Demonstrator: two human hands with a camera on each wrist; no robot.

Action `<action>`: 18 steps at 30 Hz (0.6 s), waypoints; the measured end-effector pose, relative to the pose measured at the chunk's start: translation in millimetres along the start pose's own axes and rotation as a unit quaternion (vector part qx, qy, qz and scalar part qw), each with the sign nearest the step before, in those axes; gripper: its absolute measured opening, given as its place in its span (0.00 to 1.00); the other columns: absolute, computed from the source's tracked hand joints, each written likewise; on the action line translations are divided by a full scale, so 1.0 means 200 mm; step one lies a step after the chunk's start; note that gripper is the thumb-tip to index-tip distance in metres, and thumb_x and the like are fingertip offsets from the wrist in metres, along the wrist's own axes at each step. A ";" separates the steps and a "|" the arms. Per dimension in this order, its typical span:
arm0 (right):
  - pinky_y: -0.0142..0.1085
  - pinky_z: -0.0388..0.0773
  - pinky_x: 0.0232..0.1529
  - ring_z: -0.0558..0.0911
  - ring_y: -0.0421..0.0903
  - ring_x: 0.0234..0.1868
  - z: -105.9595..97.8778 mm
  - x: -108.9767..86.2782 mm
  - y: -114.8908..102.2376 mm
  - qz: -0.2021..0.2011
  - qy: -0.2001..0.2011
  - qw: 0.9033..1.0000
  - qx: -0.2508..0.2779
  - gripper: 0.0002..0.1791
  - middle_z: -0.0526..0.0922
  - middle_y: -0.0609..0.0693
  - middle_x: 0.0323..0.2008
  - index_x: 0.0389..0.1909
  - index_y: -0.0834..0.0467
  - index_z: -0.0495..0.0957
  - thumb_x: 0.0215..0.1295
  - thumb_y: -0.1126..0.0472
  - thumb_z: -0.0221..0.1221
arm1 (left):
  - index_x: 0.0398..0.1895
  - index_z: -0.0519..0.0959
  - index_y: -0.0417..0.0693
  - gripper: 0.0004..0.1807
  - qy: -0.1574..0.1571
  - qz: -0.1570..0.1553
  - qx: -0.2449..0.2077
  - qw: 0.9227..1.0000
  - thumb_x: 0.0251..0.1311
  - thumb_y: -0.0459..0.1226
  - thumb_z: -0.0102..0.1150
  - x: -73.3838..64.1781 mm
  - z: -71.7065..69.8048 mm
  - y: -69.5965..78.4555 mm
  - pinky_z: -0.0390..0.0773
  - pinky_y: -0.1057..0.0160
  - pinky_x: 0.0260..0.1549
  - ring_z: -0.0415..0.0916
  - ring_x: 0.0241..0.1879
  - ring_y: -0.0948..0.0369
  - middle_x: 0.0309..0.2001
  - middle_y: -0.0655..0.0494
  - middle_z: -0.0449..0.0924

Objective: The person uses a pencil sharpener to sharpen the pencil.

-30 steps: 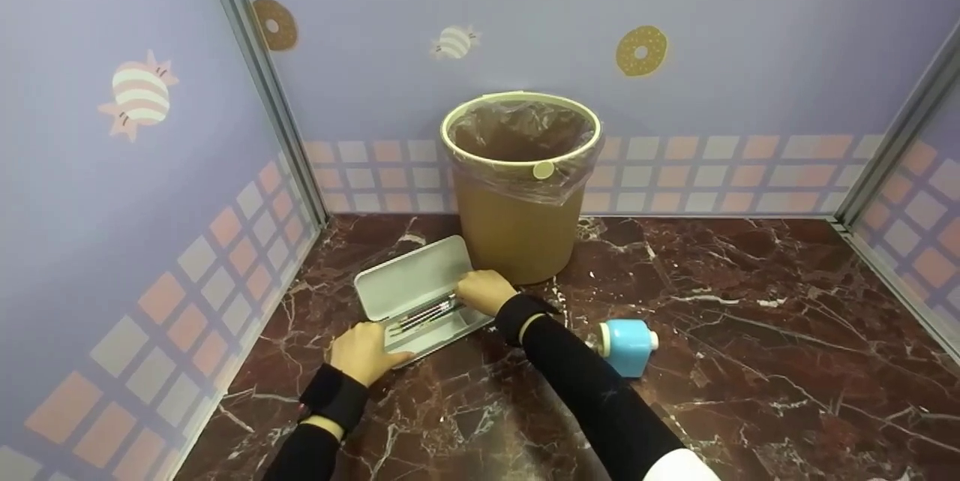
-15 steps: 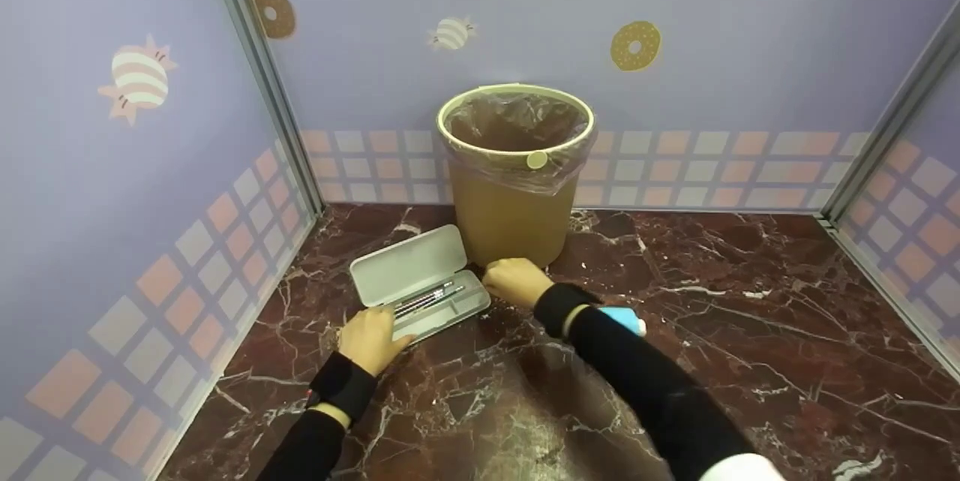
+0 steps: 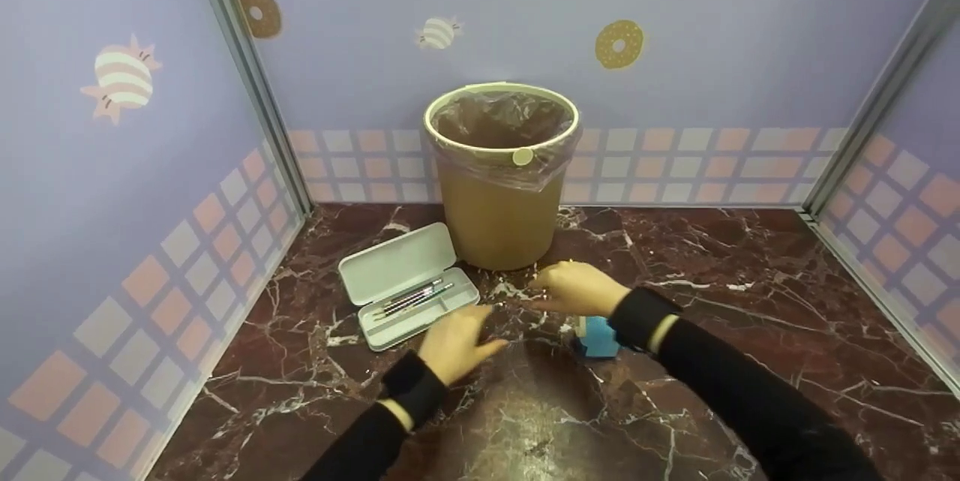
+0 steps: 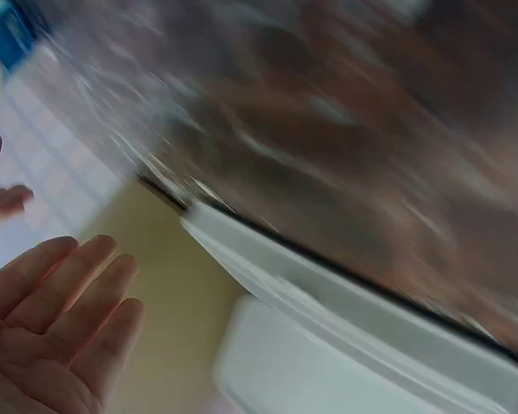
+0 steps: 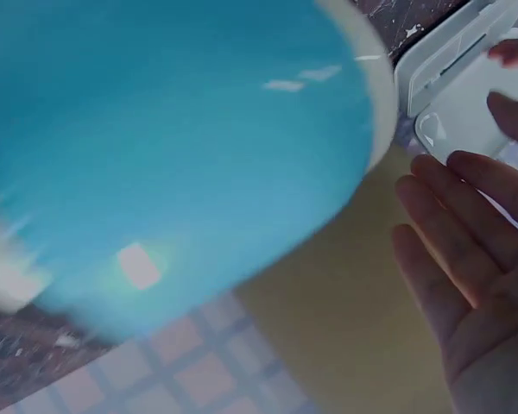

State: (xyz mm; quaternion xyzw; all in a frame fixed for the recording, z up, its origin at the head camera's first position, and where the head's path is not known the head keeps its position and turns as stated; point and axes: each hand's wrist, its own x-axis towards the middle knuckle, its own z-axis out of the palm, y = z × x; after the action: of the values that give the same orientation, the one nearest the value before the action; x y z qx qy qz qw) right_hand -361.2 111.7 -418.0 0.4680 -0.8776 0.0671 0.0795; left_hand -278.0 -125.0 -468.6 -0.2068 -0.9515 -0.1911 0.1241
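Observation:
An open white pencil case [image 3: 420,320] lies in front of the bin, its lid [image 3: 397,263] tilted back. Several slim pencils or pens [image 3: 409,299] rest inside it. In the head view my left hand [image 3: 454,346], slightly blurred, is just right of the case's near corner; the left wrist view shows its fingers [image 4: 95,302] extended, holding nothing. My right hand [image 3: 577,287] hovers beyond a blue boxy thing with cream ends [image 3: 598,338], partly hidden by that wrist. Straight, empty fingers [image 5: 466,224] show in the right wrist view, where the blue thing looms close and blurred.
A tan bin [image 3: 499,218] with a clear liner stands against the back wall. Small pale bits [image 3: 514,290] are scattered on the dark red marbled tabletop [image 3: 720,316] before it. Patterned panels [image 3: 675,91] enclose the back and sides.
My left hand has let go of the pencil case and moved right. My right hand has come out of the case and shifted right, towards the blue thing; its fingers have straightened.

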 end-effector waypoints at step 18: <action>0.44 0.86 0.44 0.89 0.56 0.44 0.02 -0.42 0.17 0.092 -0.056 0.991 0.074 0.37 0.88 0.63 0.50 0.57 0.68 0.80 0.54 0.47 0.74 | 0.60 0.81 0.42 0.32 -0.017 0.053 0.002 0.998 0.59 0.53 0.70 0.11 0.21 0.24 0.84 0.56 0.53 0.86 0.55 0.53 0.57 0.47 0.86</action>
State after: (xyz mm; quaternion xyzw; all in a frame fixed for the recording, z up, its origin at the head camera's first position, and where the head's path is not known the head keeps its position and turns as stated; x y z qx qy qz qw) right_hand -343.3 197.6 -439.4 0.3928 -0.9126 0.1129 -0.0109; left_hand -282.8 -59.3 -484.8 -0.2602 -0.9416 -0.1784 0.1179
